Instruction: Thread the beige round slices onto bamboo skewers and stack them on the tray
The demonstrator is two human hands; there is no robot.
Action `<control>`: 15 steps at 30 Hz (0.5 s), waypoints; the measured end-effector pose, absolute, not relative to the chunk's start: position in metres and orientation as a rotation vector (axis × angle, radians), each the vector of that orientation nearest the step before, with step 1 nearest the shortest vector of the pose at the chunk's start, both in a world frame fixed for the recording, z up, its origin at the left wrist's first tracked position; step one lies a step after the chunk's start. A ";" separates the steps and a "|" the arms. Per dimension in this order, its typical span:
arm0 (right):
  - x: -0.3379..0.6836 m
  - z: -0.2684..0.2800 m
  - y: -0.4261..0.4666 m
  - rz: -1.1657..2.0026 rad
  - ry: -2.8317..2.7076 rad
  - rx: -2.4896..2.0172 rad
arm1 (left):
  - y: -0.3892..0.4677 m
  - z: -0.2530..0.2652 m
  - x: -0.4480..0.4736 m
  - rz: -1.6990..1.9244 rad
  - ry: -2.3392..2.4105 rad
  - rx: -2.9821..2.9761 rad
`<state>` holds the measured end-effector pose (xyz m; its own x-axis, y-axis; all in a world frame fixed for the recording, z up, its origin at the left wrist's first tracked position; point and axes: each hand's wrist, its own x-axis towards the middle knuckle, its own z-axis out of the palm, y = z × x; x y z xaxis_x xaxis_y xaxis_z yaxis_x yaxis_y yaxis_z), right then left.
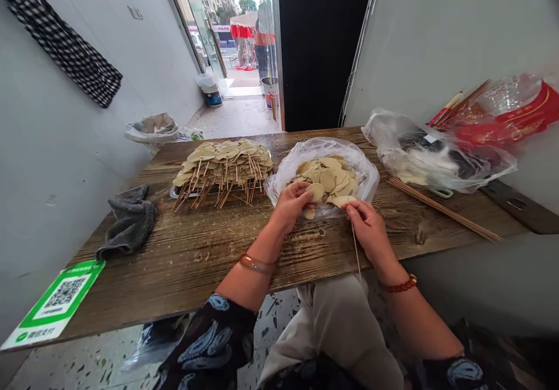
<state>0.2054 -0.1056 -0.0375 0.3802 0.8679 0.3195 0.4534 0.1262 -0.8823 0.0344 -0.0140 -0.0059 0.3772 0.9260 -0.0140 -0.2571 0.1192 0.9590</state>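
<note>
My left hand (289,208) pinches a thin, pale round slice (315,192) between thumb and fingers; another slice (310,213) shows just below them. In my right hand (368,227) is a thin wooden skewer (356,250), its lower end pointing down past the table edge. A slice (341,201) lies at the fingertips of that hand; I cannot tell whether it is on the skewer. Both hands are over the near rim of a clear plastic bag (370,172) holding a heap of loose slices (327,172). To the left, skewered slices (229,154) are stacked on a metal tray (174,192).
Loose skewers (445,208) lie right of the bag. Behind them are a filled plastic bag (428,160) and red packaging (510,119). A dark cloth (131,218) and green QR card (56,300) are at the left on the wooden table (183,273). Beyond is a doorway.
</note>
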 end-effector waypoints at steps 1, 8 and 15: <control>0.208 -0.039 -0.108 0.403 -1.255 -1.521 | -0.014 -0.006 0.035 0.994 0.757 1.113; 0.208 -0.036 -0.104 0.630 -1.261 -1.377 | -0.014 -0.007 0.036 1.033 0.756 1.166; 0.194 -0.008 -0.103 0.757 -1.295 -1.196 | -0.010 -0.008 0.031 1.100 0.802 1.184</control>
